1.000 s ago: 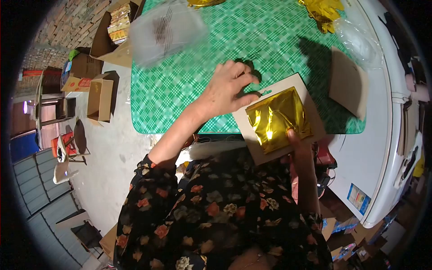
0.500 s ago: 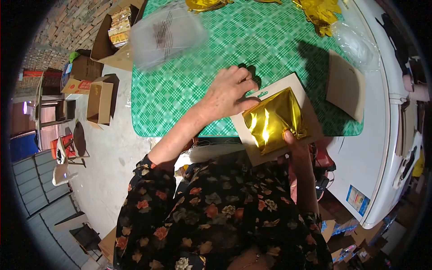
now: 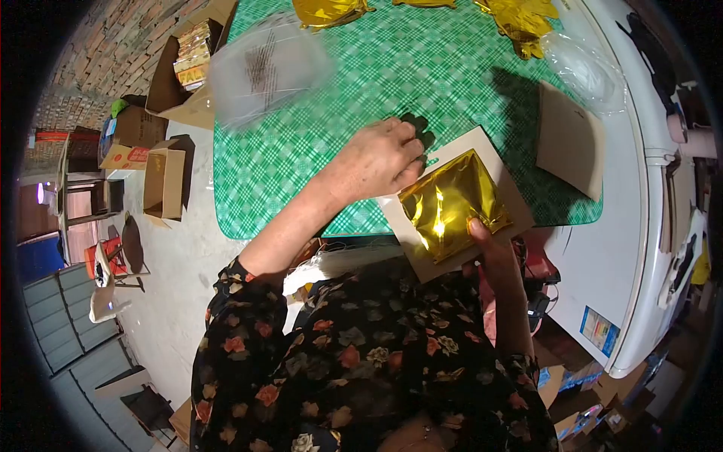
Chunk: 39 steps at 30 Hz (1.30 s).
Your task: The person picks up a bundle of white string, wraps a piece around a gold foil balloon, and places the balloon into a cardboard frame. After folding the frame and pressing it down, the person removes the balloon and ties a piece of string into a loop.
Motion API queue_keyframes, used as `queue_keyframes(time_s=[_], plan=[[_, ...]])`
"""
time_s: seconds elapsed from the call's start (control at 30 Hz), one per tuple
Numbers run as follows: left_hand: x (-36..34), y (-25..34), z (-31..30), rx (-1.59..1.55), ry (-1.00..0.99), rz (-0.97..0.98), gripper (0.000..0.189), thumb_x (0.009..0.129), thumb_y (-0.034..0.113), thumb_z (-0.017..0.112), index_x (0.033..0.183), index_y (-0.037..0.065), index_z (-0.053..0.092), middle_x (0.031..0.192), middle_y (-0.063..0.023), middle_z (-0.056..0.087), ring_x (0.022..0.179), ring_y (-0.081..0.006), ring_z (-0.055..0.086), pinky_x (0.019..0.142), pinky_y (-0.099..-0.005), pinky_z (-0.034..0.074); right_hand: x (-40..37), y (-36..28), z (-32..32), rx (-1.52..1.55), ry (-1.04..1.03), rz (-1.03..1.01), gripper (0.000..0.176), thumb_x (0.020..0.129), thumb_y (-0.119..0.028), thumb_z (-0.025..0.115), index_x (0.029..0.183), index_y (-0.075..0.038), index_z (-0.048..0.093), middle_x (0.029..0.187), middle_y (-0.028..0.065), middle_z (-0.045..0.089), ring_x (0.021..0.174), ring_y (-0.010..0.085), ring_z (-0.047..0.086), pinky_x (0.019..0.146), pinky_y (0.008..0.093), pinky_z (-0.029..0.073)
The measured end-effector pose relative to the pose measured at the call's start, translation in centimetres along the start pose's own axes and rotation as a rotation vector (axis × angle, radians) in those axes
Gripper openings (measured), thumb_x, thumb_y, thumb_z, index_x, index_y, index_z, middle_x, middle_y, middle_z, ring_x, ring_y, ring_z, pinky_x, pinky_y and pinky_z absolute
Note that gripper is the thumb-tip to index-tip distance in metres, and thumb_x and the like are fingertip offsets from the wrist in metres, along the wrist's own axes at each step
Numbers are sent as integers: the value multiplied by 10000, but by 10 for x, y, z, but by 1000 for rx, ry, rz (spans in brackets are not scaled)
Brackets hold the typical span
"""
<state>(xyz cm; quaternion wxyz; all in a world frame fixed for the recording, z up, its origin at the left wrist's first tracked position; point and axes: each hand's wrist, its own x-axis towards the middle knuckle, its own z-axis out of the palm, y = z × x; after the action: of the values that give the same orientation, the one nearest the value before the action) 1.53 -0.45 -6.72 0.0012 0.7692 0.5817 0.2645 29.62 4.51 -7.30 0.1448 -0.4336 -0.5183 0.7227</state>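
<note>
My right hand (image 3: 493, 252) grips a pale cardboard card (image 3: 482, 143) with a shiny gold foil sheet (image 3: 454, 207) lying folded on it. Its thumb presses on the foil's lower right part, and the other fingers are mostly hidden behind the card. The card is tilted, over the table's near edge. At the card's upper left edge, by the hang-hole, is my left hand (image 3: 380, 160). Its fingers are curled closed against the card and foil; the thumb is hidden, and whatever is pinched there does not show.
On the green checked table (image 3: 361, 83) lie a clear plastic bag (image 3: 263, 71), a gold foil piece (image 3: 331, 11), crumpled gold foil (image 3: 523, 26), another card (image 3: 570, 139) and clear wrapping (image 3: 584, 71). Cardboard boxes (image 3: 164, 181) stand at left; a white appliance (image 3: 602, 279) borders the right.
My left hand has curled further and its thumb has gone out of sight. The foil lies flatter and squarer on the card. The whole view has shifted slightly.
</note>
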Motion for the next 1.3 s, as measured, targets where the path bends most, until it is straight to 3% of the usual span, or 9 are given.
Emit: queue_keyframes(time_s=[0.53, 0.63, 0.77, 0.87, 0.97, 1.07, 1.17, 1.3], plan=[[8, 25, 10, 54, -1, -351, 168, 855, 205, 626, 873, 40, 601, 740, -131, 657, 706, -321, 668, 624, -431, 545, 0, -8, 3, -26, -34, 15, 451, 968, -306, 622, 1307, -25, 527, 952, 77, 653, 634, 142, 641, 404, 247, 458], [11, 23, 13, 12, -30, -379, 152, 812, 176, 605, 835, 25, 605, 733, -136, 632, 717, -337, 639, 632, -456, 522, 0, -17, -5, -25, -49, 106, 461, 967, -313, 633, 1314, -27, 530, 972, 63, 653, 698, 131, 646, 457, 253, 480], [11, 22, 13, -27, 11, -363, 153, 827, 172, 597, 850, 21, 605, 735, -135, 633, 727, -336, 642, 640, -460, 520, -1, -22, -21, -71, -40, 160, 511, 958, -329, 653, 1346, -24, 522, 1048, 30, 649, 853, 104, 630, 634, 261, 523], [12, 24, 8, -44, -21, -386, 157, 834, 176, 595, 857, 21, 607, 737, -133, 636, 734, -336, 644, 642, -461, 519, 3, -9, -29, -82, -56, 77, 554, 961, -413, 647, 1376, -62, 537, 1127, 40, 658, 926, 129, 620, 618, 267, 526], [13, 25, 7, -34, -44, -394, 163, 840, 186, 592, 857, 25, 612, 742, -132, 639, 738, -335, 646, 640, -461, 517, 1, -24, -30, -165, -84, 189, 566, 956, -424, 652, 1368, -53, 534, 1090, 29, 666, 846, 125, 638, 550, 263, 512], [14, 25, 7, -25, -56, -392, 168, 845, 195, 588, 837, 30, 613, 736, -132, 639, 729, -331, 647, 627, -459, 514, 6, -20, -28, -88, -146, 136, 566, 954, -418, 651, 1366, -52, 522, 1047, 28, 664, 764, 116, 642, 506, 264, 503], [11, 26, 6, -1, -46, -369, 153, 840, 189, 596, 832, 36, 607, 697, -125, 637, 676, -325, 648, 596, -448, 515, 8, -30, -23, -106, -126, 196, 499, 933, -337, 669, 1317, -40, 557, 1028, 6, 637, 810, 75, 585, 623, 234, 476], [5, 32, 1, 9, -67, -292, 121, 817, 155, 617, 871, 48, 606, 645, -112, 635, 603, -307, 650, 559, -425, 523, 7, -28, -12, -94, -105, 159, 537, 915, -370, 662, 1318, -34, 544, 989, 32, 648, 701, 101, 621, 469, 232, 459]])
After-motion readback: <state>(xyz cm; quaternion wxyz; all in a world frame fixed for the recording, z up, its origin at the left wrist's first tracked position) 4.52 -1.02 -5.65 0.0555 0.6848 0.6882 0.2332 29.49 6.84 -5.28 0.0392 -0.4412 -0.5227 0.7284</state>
